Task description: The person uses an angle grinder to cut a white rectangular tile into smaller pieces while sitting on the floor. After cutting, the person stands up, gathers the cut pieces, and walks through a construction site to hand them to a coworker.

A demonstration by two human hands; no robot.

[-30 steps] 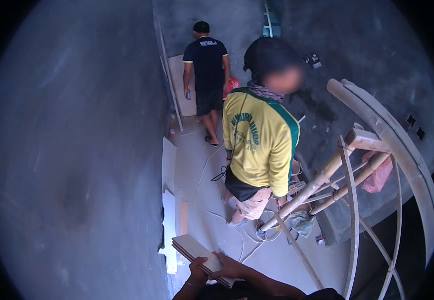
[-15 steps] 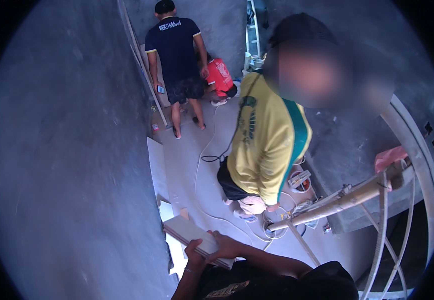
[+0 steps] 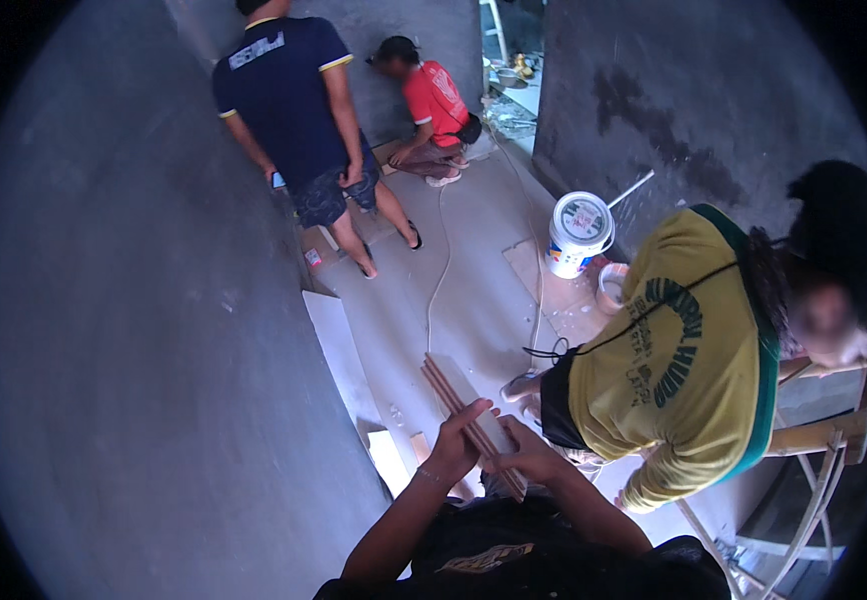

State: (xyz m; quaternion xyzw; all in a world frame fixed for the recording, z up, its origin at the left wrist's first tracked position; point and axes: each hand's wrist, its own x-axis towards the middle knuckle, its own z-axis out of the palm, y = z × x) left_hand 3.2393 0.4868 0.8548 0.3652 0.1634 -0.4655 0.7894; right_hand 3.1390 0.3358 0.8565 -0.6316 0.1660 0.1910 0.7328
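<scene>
A short stack of narrow tile strips [image 3: 462, 385], pale on the face and reddish-brown along the edges, is held in front of my body, its far end tilted to the left. My left hand [image 3: 454, 445] wraps round the left edge of the stack, the thumb laid over it. On the other side, my right hand [image 3: 526, 453] grips the near part. Both sets of fingers are closed, and some are hidden behind the strips.
To the right, a person in a yellow top [image 3: 664, 350] bends near a wooden frame [image 3: 814, 438]. Beyond are a lidded white bucket [image 3: 582, 230], a small pail [image 3: 611, 285] and a cable [image 3: 436, 290]. A person in navy [image 3: 289, 100] stands near a crouching person in red [image 3: 439, 105]. White panels [image 3: 339, 345] line the left wall.
The tile stack has swung from pointing left to pointing more forward, still in both hands. My view has shifted right; the person in yellow now bends over, farther right. The white bucket has come into view.
</scene>
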